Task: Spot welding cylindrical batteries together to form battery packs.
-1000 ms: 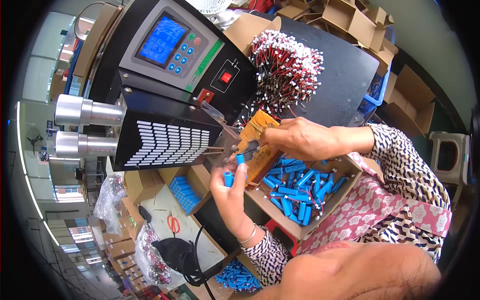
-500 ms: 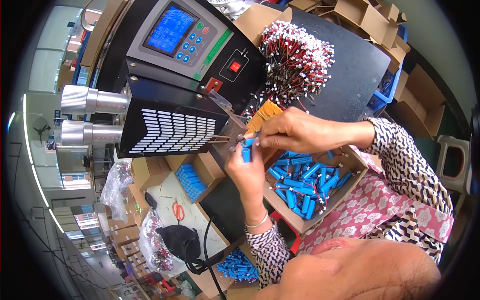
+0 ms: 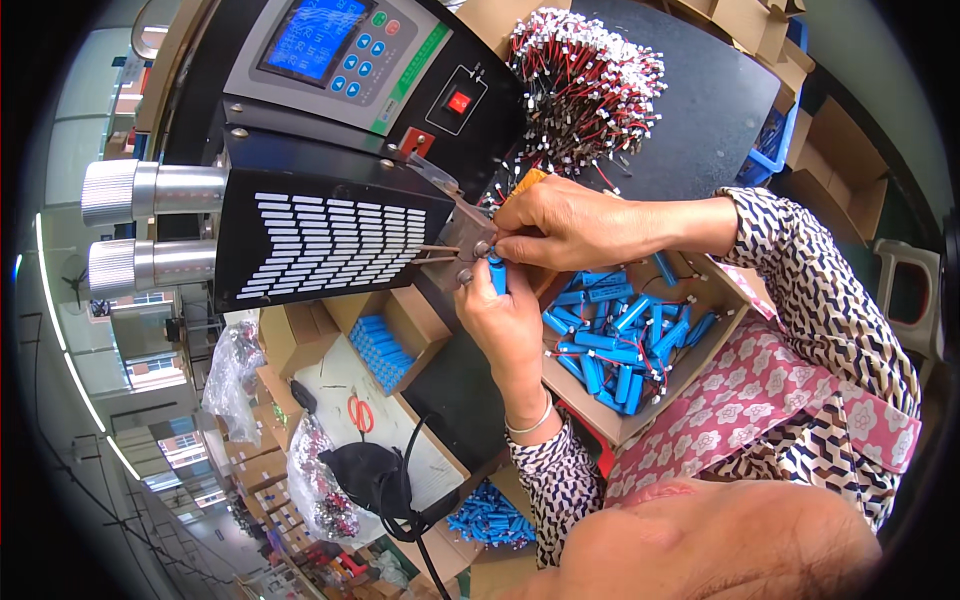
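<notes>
My left hand (image 3: 505, 325), with a bangle at its wrist, is closed round a blue cylindrical battery cell (image 3: 498, 277) held upright. My right hand (image 3: 575, 225) is closed in a pinch at the cell's upper end; what its fingertips hold is hidden. Both hands are at the two thin electrode arms (image 3: 440, 252) of a black spot welder (image 3: 330, 245), and the cell's top is close to their tips. Below my right hand, an open cardboard box (image 3: 715, 345) holds many blue cells (image 3: 625, 345) with red and black leads.
A heap of red and black wire leads (image 3: 585, 85) with white connectors lies on the dark table (image 3: 700, 110). Left of my left hand stands a box of upright blue cells (image 3: 380, 350). Orange-handled scissors (image 3: 360, 413) and a black cloth bundle (image 3: 370, 478) lie nearby. More cells (image 3: 490, 515) sit lower down.
My right hand has closed in over the cell's top, covering more of the yellow block behind it. The cell is still in my left hand. The whole view has shifted slightly.
</notes>
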`<state>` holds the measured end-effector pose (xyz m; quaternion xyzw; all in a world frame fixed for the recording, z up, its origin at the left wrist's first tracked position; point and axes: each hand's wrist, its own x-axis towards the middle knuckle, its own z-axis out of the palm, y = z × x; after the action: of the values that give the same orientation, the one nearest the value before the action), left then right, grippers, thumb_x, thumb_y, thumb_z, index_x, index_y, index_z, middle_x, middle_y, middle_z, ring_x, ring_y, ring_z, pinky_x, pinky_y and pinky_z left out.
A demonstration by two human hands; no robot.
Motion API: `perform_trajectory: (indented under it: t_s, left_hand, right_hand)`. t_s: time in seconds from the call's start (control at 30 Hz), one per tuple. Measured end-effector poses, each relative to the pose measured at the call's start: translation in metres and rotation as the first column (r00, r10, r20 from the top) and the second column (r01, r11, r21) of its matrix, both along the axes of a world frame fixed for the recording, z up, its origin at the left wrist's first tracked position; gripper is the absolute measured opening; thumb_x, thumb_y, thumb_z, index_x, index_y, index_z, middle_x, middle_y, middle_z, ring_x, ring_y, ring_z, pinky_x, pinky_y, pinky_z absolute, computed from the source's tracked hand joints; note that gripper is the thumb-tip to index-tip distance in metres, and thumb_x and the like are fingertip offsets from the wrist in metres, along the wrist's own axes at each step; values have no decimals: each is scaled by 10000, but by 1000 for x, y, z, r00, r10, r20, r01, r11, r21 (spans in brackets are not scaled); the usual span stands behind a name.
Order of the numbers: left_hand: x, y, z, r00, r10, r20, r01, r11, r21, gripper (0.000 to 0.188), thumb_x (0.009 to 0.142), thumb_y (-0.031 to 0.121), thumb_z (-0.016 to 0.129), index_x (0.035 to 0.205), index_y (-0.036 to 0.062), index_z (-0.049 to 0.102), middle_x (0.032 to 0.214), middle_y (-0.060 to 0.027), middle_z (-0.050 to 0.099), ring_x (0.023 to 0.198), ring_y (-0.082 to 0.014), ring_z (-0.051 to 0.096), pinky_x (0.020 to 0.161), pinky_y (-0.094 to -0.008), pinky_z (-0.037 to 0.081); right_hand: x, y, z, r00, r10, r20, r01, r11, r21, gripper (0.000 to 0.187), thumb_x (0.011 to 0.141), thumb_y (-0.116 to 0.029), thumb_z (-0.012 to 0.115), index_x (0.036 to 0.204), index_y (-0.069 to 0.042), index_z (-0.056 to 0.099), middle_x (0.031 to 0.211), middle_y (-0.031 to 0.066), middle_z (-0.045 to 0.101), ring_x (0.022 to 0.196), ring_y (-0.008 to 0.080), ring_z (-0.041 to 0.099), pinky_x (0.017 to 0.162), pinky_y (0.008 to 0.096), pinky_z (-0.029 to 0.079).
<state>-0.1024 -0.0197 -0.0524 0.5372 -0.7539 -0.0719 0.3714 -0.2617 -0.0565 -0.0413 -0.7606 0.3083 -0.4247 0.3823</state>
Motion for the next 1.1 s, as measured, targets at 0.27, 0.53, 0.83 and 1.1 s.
perform_trajectory:
  t_s: [0.27, 0.53, 0.83, 1.1]
  left_hand:
    - [2, -7, -4, 993, -39, -109, 38, 999, -17, 129, 815, 29, 599, 880, -79, 568, 810, -190, 585, 739, -312, 572, 666, -403, 445]
    - [21, 23, 19, 998, -44, -43, 50, 989, 139, 208, 895, 98, 543, 1032, -58, 548, 1012, -163, 571, 991, -279, 540, 887, -361, 416]
    - [3, 8, 11, 948, 86, -305, -6, 967, 254, 264, 936, 103, 457, 1147, -55, 459, 1051, -152, 523, 926, -233, 520, 859, -352, 411]
    - [15, 27, 10, 977, 63, 201, -93, 986, 141, 292, 915, 81, 519, 1153, -32, 395, 1023, -190, 483, 953, -322, 511, 862, -416, 398]
  right_hand:
    - [4, 1, 3, 999, -27, 28, 25, 998, 55, 218, 859, -158, 559, 811, 53, 586, 654, 198, 563, 601, 319, 575, 566, 396, 447]
    - [-16, 14, -9, 978, 210, -11, -209, 963, -170, 204, 852, -141, 549, 723, 18, 549, 743, 185, 576, 688, 346, 582, 599, 417, 461]
    - [-106, 25, -53, 955, -156, -251, 189, 975, 114, 152, 869, -163, 564, 915, -27, 614, 888, 181, 623, 751, 329, 621, 698, 404, 506]
    - [-51, -13, -89, 617, -592, -519, 561, 793, -237, 137, 815, -132, 556, 842, 0, 529, 752, 158, 599, 679, 342, 637, 563, 447, 504]
